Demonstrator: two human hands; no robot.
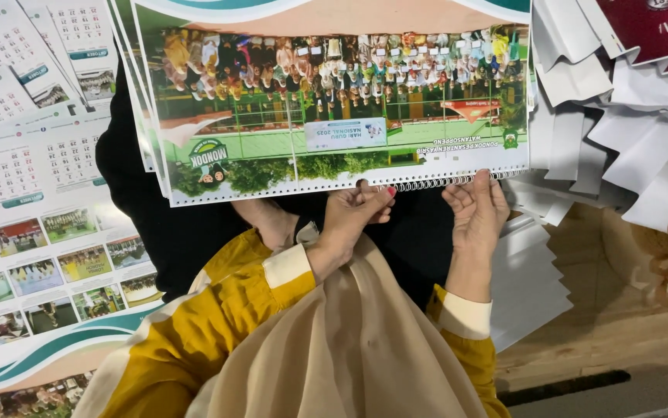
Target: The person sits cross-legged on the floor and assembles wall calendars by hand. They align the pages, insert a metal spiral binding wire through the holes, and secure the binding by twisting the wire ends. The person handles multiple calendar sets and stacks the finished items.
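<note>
A stack of printed calendar sheets [334,101] with a group photo and green artwork lies across my lap, punched along its near edge. A silver wire spiral [446,182] runs through the right part of that edge. My left hand [353,213] pinches the sheet edge near the middle, at the left end of the spiral. My right hand [477,209] grips the spiral and edge further right. Both arms wear yellow sleeves with cream cuffs.
Loose calendar pages [32,155] with date grids and small photos cover the floor on the left. A pile of white card sheets [620,131] lies at the right, with a dark red printed sheet [659,27] at the top right. Wooden floor [605,325] shows at lower right.
</note>
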